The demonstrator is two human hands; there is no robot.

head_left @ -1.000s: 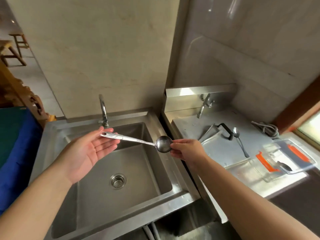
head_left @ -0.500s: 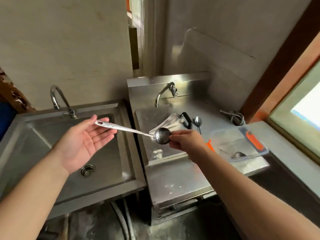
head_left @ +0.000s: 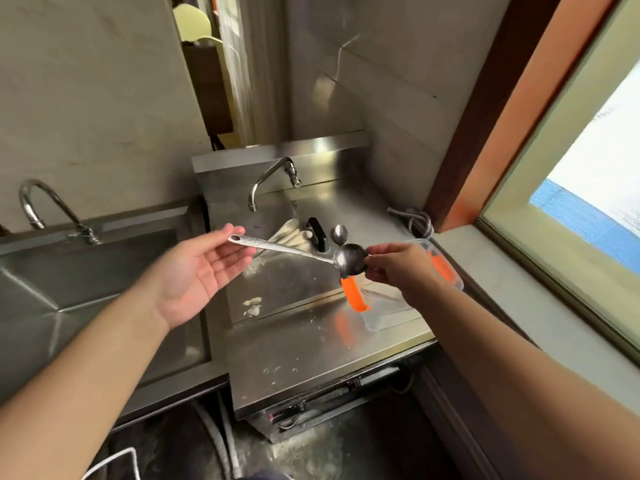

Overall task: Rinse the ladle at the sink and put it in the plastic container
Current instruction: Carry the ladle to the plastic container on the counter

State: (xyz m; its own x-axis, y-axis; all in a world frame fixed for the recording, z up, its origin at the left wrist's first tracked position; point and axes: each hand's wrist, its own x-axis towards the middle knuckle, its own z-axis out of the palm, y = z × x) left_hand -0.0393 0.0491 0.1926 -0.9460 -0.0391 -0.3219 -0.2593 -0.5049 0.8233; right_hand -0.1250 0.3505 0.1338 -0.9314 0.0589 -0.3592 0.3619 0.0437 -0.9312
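Note:
A steel ladle (head_left: 294, 250) with an engraved handle hangs level in the air over the steel counter. My right hand (head_left: 401, 268) pinches its round bowl (head_left: 350, 259) at the rim. My left hand (head_left: 197, 271) is palm up and spread, with the handle's end resting on its fingertips. Just behind and below my right hand sits the clear plastic container (head_left: 381, 318) with orange clips (head_left: 355, 294), partly hidden by that hand. The sink (head_left: 86, 271) lies at the left under its curved tap (head_left: 45, 209).
A second tap (head_left: 273, 178) rises at the back of the steel counter (head_left: 311, 351). A spoon (head_left: 339, 233), a black-handled tool (head_left: 317, 233) and pale utensils lie near it. A coiled hose (head_left: 414, 220) sits by the wall. A window ledge runs along the right.
The view has swung right, so the sink has slid to the left edge. Both hands carried the ladle rightward from over the sink to over the counter, beside the container.

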